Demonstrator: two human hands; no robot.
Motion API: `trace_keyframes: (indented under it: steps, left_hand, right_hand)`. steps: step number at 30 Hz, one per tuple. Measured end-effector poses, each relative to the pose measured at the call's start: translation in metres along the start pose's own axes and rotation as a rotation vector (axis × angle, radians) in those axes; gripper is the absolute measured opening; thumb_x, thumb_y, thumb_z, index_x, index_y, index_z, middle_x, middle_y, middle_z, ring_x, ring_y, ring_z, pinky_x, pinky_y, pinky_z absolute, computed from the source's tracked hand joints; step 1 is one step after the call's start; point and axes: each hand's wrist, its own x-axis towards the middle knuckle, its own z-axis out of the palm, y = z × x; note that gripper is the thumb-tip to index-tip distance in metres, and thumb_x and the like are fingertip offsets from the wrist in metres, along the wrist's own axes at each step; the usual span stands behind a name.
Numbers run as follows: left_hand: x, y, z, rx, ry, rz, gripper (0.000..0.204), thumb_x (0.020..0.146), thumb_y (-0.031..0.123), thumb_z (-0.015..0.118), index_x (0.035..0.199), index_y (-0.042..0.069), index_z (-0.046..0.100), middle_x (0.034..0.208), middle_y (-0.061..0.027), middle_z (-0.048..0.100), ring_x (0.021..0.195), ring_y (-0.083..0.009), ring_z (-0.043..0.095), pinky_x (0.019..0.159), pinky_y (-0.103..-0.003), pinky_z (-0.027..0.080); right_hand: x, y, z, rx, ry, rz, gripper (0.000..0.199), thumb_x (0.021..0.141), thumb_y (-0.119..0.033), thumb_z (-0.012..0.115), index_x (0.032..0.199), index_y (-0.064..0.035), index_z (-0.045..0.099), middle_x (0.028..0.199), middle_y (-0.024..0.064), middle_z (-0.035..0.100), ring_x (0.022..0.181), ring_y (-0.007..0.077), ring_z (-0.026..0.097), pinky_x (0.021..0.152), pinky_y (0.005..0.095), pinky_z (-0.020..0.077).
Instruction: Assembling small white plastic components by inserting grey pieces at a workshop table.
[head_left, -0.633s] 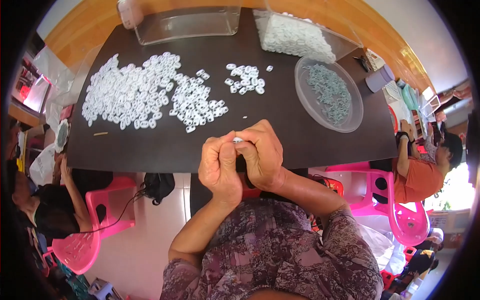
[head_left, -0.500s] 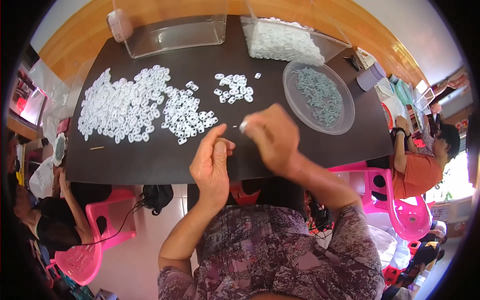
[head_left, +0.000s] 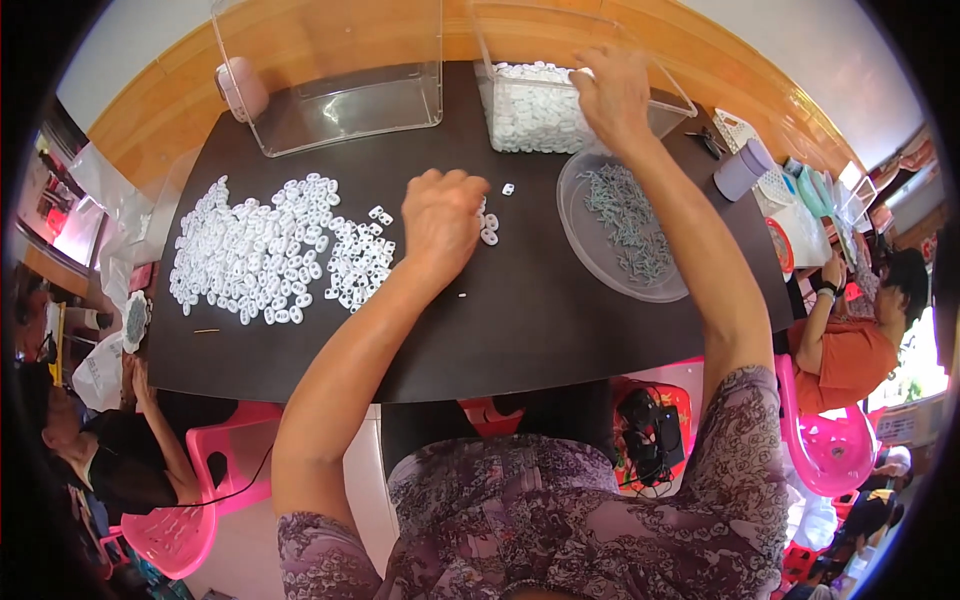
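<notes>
My left hand [head_left: 445, 222] reaches over a small group of white two-holed plastic pieces [head_left: 488, 228]. Its fingers curl down, and their tips and anything in them are hidden. My right hand [head_left: 612, 95] is up at a clear plastic box [head_left: 660, 88] holding a heap of white pieces [head_left: 535, 112]; thumb and fingers stand apart with nothing visible between them. One white piece [head_left: 508, 189] lies alone to the right of my left hand. A pile of smaller white pieces [head_left: 362, 262] sits left of that hand, next to a large spread of white oval pieces [head_left: 250, 245].
Under my right forearm stands a round clear tray [head_left: 585, 265] of small grey-green parts [head_left: 625, 215]. An upright clear box [head_left: 340, 115], a pink container [head_left: 243, 88], pliers [head_left: 708, 143] and a lilac cup [head_left: 742, 170] stand farther back. People sit at both sides.
My right hand has swung from the table's middle up to the box of white pieces; the white piece at its fingertips no longer shows. My left hand has moved forward onto the small group.
</notes>
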Motion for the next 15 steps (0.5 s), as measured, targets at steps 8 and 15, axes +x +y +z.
trace_keyframes:
  steps: [8,15]
  left_hand:
    - [0.039,0.0,0.063,0.201,-0.222,0.303,0.005,0.066,0.005,0.061,0.066,0.007,0.065,0.072,-0.009,0.061,0.081,-0.0261,0.055,0.071,-0.036,0.038]
    - [0.035,0.011,0.041,0.097,-0.231,0.26,0.007,0.063,0.001,0.059,0.068,0.005,0.061,0.074,-0.0143,0.059,0.079,-0.0286,0.053,0.071,-0.038,0.04]
  right_hand:
    - [-0.031,-0.033,-0.045,0.461,0.111,-0.107,0.011,0.07,-0.002,0.065,0.08,-0.0055,0.064,0.081,0.0064,0.063,0.077,0.0256,0.054,0.07,0.0343,0.0438]
    - [-0.078,-0.016,-0.057,0.673,-0.178,0.134,0.008,0.076,-0.003,0.062,0.083,-0.002,0.065,0.078,0.007,0.064,0.076,0.0201,0.058,0.069,0.0305,0.0452]
